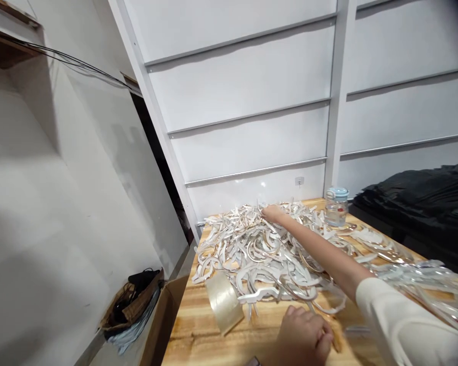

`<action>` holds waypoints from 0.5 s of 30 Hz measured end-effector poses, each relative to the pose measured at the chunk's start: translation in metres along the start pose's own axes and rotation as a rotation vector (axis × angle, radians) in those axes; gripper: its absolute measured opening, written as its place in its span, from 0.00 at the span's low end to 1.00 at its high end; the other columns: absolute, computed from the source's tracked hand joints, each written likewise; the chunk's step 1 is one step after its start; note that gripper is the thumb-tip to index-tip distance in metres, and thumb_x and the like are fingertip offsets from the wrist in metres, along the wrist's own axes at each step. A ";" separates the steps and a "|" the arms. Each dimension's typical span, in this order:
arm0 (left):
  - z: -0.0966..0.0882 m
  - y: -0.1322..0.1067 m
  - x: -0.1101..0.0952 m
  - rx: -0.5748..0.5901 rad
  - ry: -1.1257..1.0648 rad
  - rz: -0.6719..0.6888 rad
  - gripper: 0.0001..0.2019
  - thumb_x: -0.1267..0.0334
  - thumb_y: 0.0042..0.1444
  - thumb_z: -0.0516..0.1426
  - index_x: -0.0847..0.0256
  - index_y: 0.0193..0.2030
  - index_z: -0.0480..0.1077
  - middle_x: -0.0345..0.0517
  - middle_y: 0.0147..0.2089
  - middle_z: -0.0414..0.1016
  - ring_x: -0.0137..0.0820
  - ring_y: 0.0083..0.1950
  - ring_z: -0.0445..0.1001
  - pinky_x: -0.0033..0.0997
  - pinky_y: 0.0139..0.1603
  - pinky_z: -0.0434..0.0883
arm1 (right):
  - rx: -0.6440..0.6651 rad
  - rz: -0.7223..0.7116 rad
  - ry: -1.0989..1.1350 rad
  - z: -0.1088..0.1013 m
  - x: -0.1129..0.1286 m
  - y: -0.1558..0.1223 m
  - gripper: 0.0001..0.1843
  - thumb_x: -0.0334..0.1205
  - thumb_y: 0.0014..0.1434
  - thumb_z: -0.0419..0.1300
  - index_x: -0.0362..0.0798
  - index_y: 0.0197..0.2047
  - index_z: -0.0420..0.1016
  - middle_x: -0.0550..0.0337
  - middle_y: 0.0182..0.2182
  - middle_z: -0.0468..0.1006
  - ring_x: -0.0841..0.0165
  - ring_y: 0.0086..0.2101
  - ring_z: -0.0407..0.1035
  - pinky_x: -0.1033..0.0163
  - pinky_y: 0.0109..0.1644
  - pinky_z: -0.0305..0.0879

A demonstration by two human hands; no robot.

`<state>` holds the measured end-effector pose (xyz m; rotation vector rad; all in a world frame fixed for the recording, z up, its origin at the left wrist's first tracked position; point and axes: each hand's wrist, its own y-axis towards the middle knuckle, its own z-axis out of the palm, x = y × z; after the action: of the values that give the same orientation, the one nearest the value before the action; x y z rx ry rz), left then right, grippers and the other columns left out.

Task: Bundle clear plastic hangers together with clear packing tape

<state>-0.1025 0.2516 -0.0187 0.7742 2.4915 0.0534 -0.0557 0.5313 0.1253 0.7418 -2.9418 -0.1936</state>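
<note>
Many curved white and clear plastic strips (259, 274), some with gold edges, lie in a loose tangled heap on the wooden table (191, 325). My right arm reaches across to the far side of this heap. There my right hand (274, 214) has its fingers closed on a thin white plastic strip (258, 205); the fingertips are small and partly hidden. Near the front edge my left hand (305, 335) is curled into a fist, and whatever it may hold does not show. A wide roll of clear tape (224, 303) lies left of that hand.
A clear bottle with a blue lid (336, 206) stands at the back right. Shiny clear plastic pieces (423, 279) cover the table's right side. Stacked black bags (423, 208) lie beyond it. Left of the table is an open cardboard box (168, 310); white shelving (252, 122) rises behind.
</note>
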 end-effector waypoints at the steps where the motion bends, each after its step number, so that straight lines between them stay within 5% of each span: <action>1: 0.001 0.000 0.001 -0.007 0.001 0.013 0.06 0.61 0.58 0.55 0.56 0.38 0.73 0.42 0.35 0.78 0.34 0.40 0.72 0.35 0.45 0.61 | 0.008 -0.008 -0.018 0.001 0.001 0.000 0.16 0.43 0.64 0.59 0.44 0.52 0.71 0.52 0.49 0.74 0.62 0.46 0.72 0.50 0.49 0.71; 6: -0.009 -0.002 -0.006 -0.017 0.003 0.019 0.06 0.62 0.59 0.54 0.57 0.38 0.72 0.43 0.36 0.78 0.34 0.40 0.72 0.34 0.46 0.61 | 0.010 -0.022 -0.043 -0.013 -0.006 -0.008 0.15 0.43 0.64 0.59 0.44 0.51 0.72 0.52 0.50 0.74 0.61 0.47 0.71 0.49 0.52 0.69; 11: -0.027 -0.003 -0.017 0.015 -0.074 0.012 0.07 0.65 0.59 0.54 0.58 0.38 0.73 0.41 0.35 0.78 0.32 0.39 0.73 0.32 0.46 0.63 | -0.022 -0.023 0.032 -0.063 -0.026 -0.031 0.14 0.45 0.64 0.58 0.45 0.49 0.73 0.54 0.48 0.76 0.62 0.46 0.72 0.50 0.51 0.69; 15: -0.050 -0.004 -0.041 -0.167 -0.267 0.059 0.09 0.63 0.60 0.53 0.60 0.38 0.75 0.42 0.28 0.75 0.28 0.31 0.70 0.28 0.39 0.66 | -0.032 -0.028 0.155 -0.094 -0.041 -0.063 0.13 0.45 0.63 0.59 0.45 0.45 0.74 0.57 0.43 0.77 0.64 0.42 0.73 0.53 0.47 0.71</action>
<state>-0.1009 0.2318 0.0433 0.7335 2.1817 0.1660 0.0215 0.4865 0.2064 0.7579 -2.7770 -0.1770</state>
